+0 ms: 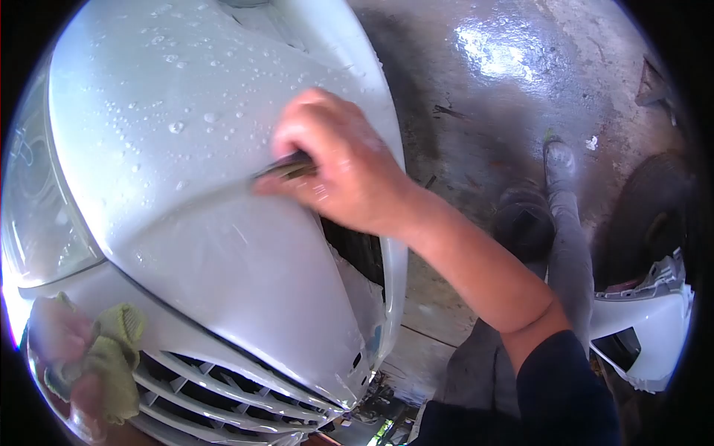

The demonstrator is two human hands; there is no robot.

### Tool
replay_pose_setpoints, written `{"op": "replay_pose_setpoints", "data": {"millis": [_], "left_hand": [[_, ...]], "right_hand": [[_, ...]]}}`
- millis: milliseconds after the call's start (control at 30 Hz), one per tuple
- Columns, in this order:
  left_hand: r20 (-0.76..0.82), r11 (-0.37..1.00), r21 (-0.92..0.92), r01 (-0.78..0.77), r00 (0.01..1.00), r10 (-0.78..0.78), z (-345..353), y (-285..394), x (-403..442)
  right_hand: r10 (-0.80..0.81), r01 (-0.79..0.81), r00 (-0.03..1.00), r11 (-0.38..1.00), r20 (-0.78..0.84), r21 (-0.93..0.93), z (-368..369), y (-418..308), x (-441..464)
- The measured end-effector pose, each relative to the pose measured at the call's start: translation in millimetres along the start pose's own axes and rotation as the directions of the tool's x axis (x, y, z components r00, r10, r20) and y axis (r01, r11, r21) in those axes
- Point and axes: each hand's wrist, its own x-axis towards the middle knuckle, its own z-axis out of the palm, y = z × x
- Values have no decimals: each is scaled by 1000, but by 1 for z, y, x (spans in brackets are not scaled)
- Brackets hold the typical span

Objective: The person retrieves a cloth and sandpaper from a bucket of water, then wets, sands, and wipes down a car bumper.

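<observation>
The white car panel [208, 126] is the big thing here, and I give all places from it. On the middle of this panel is the right hand [335, 156], with its fingers narrow, closed around a thin dark piece [290, 168]. The piece lies at the panel's surface, but the hand is a little blurred, so I cannot tell how firmly it presses. From it a dull curved streak runs over the panel toward the headlight [56, 230], which borders the panel at the left of the view. Water drops [176, 127] sit on the panel's upper part. Below the panel is the grille [216, 383], and near this grille the left hand [65, 334] holds a green cloth [115, 372], bunched; how each finger bends I cannot tell. To the right of the panel is the floor [461, 163], and farther right lies a loose white part [658, 334].
</observation>
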Motion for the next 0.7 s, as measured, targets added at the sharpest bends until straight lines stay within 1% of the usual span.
{"op": "replay_pose_setpoints", "data": {"millis": [33,100,167,200,300,333,433,467,567,667,700], "left_hand": [[14,998,55,-5,1000,4,0,6,4],[29,995,100,8,1000,-11,2,20,12],[33,996,76,45,998,-48,7,29,16],[34,996,85,-35,999,32,8,29,17],[34,991,130,-35,999,30,9,39,16],[36,986,113,-126,992,122,12,43,16],[24,938,271,-217,975,219,13,51,15],[1,949,283,-137,990,143,14,58,12],[-1,942,310,-131,990,138,8,63,5],[-34,925,320,-203,974,225,9,56,3],[-49,920,322,-224,966,253,10,53,3]], "right_hand": [[48,-47,998,999,34,-24,-9,10,-11],[208,-201,975,976,82,-88,-26,20,-31],[363,-367,930,924,55,111,-37,20,-53],[436,-437,898,874,56,211,-41,9,-52],[589,-574,808,781,17,246,-44,-37,-55],[516,-509,856,849,-15,144,-44,-58,-47],[406,-406,913,914,-39,-8,-27,-85,-26],[323,-324,946,936,-31,-136,-24,-95,-16],[46,-68,996,940,-74,-335,0,-115,12],[-115,88,993,905,-39,-416,30,-139,28],[-122,97,992,915,-37,-392,34,-142,27]]}}
